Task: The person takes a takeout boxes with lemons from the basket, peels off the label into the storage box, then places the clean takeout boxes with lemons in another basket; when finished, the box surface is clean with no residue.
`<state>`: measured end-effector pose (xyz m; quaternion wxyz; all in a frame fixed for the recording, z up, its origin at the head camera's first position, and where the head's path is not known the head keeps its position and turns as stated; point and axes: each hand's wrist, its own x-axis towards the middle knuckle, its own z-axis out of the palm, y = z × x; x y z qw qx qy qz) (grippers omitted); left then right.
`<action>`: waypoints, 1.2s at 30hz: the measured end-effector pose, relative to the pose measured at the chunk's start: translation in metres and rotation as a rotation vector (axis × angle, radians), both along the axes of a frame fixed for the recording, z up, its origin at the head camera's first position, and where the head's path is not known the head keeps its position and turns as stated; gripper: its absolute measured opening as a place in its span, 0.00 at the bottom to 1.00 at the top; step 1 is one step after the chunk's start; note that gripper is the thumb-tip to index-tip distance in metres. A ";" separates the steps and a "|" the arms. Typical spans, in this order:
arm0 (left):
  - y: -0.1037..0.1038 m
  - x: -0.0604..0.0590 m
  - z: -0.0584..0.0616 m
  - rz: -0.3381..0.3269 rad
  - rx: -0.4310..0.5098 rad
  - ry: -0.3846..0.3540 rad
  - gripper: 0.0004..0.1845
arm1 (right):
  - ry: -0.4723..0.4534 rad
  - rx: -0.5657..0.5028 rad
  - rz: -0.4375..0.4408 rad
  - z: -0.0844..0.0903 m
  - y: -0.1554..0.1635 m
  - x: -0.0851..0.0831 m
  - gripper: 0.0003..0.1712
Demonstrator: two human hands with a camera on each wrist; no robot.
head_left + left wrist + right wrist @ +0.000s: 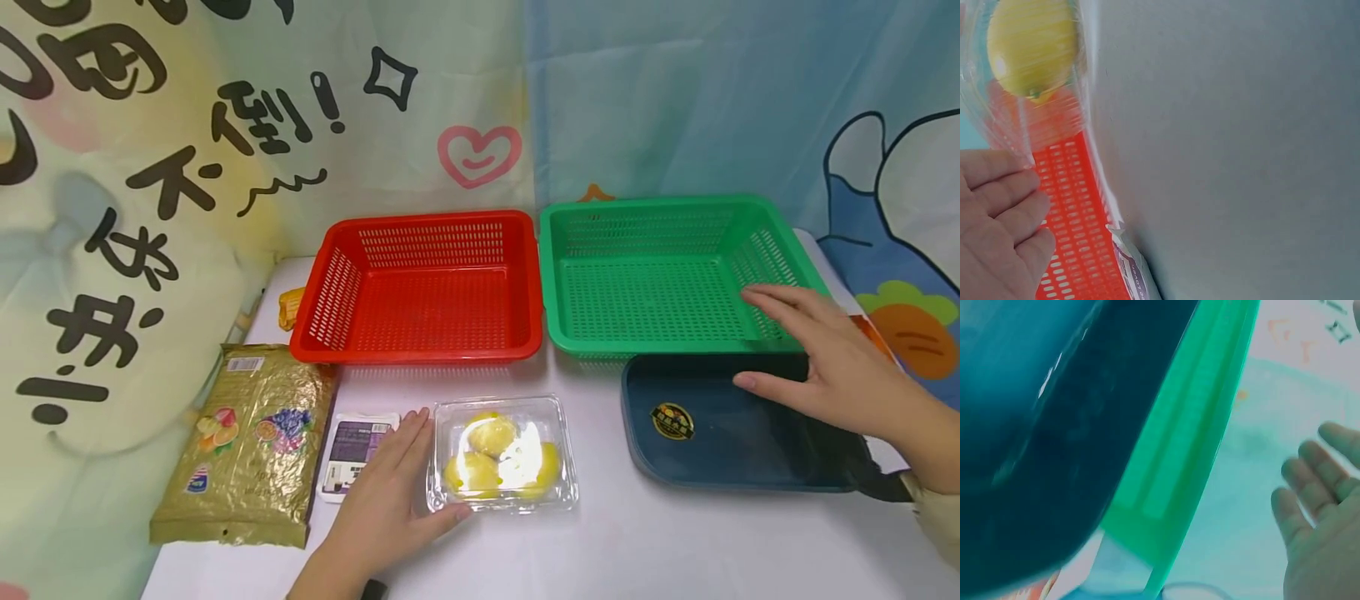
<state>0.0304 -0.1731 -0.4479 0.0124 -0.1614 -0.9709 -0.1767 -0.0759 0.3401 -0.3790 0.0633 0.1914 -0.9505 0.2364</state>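
A clear plastic box [503,492] with several yellow lemons [491,435] in it sits on the white table in front of the red basket. My left hand [390,492] lies at the box's left side, fingers extended and thumb by its front left corner; whether they touch cannot be made out. In the left wrist view, one lemon [1034,47] shows through the plastic, above the fingers [1022,215]. My right hand [832,367] is held over the right part of a dark blue tray [720,454], fingers extended and thumb apart, holding nothing. Those fingers [1317,487] also show in the right wrist view.
A red basket [416,360] and a green basket [551,283] stand side by side at the back. To the left lie a gold candy bag [251,442] and a small purple-and-white pack [360,446]. An orange-yellow wrapper [289,308] is beside the red basket.
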 end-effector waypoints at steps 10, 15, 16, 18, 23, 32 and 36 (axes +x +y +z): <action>-0.001 -0.001 -0.001 -0.002 0.012 0.012 0.62 | 0.003 0.038 -0.221 -0.017 0.048 -0.017 0.58; -0.001 -0.001 -0.001 0.007 0.017 0.000 0.62 | -0.054 0.072 -0.282 -0.029 0.061 -0.021 0.60; -0.001 0.000 -0.001 0.007 0.016 -0.001 0.62 | -0.062 0.080 -0.289 -0.032 0.064 -0.022 0.60; -0.001 0.000 -0.001 0.003 0.015 0.002 0.62 | -0.078 0.092 -0.298 -0.036 0.068 -0.024 0.61; -0.001 0.000 -0.003 -0.008 0.013 0.026 0.61 | -0.088 0.086 -0.277 -0.045 0.074 -0.026 0.59; -0.001 0.000 -0.002 -0.013 0.022 0.017 0.61 | -0.083 0.105 -0.256 -0.048 0.076 -0.028 0.58; -0.001 0.001 -0.001 -0.010 0.026 0.014 0.61 | -0.084 0.102 -0.255 -0.049 0.076 -0.028 0.58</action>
